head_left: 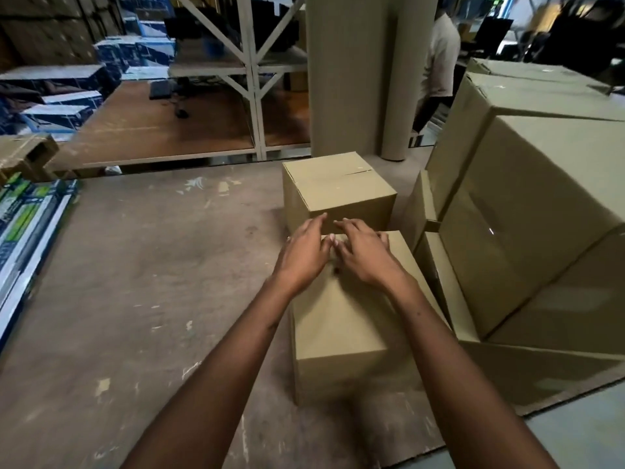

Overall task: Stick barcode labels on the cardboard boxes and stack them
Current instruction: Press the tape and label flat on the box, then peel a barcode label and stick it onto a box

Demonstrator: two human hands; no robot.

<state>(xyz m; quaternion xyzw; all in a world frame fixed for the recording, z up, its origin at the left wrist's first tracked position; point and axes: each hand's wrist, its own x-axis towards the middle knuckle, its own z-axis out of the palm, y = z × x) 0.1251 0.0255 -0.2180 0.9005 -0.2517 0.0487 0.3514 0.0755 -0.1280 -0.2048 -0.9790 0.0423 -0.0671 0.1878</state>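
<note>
Both forearms reach forward, bare, over the near cardboard box (pixel 341 319) on the floor. Left hand (pixel 304 253) and right hand (pixel 363 253) lie side by side at the box's far top edge — fingers extended and spread, flat on the cardboard, gripping nothing. A pale patch shows between the fingertips; cannot tell if it is a label. Second box (pixel 333 187) sits just behind, taped shut. Big cartons (pixel 527 211) stacked to the right — cardboard roll (pixel 351 76) upright behind.

Warehouse storeroom, stacked cardboard boxes (pixel 527 204), metal shelving rack (pixel 250 72), rolled corrugated cardboard (pixel 348 72), scuffed floor (pixel 142 282)
</note>
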